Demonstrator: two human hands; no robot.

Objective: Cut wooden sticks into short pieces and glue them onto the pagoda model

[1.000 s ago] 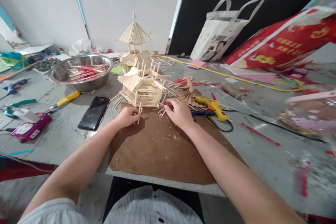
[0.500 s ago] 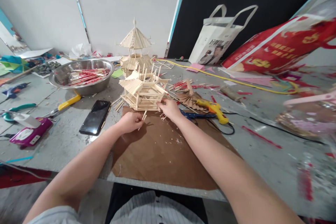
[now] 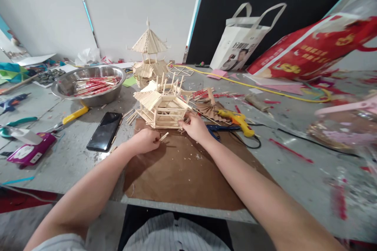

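Observation:
A half-roofed pavilion model (image 3: 163,104) built of thin wooden sticks stands at the far edge of a brown board (image 3: 182,172). My right hand (image 3: 196,127) grips its lower right corner, thumb and fingers closed on the base. Short wooden sticks (image 3: 164,136) poke out of my left hand (image 3: 147,141), which is closed around them just in front of the model's left side. Behind it rises a finished stick pagoda (image 3: 149,47) with a pointed roof. Loose sticks (image 3: 132,117) lie beside the model on the left.
At left are a steel bowl (image 3: 88,84) of red-tipped sticks, a black phone (image 3: 105,131), a yellow-handled knife (image 3: 75,114) and a purple power strip (image 3: 31,149). A yellow glue gun (image 3: 238,120) with its cord lies right of the model. Bags (image 3: 241,41) stand behind.
The pavilion model has turned slightly with my right hand, which sits a little further right and lower. The sticks in my left hand now point more to the right.

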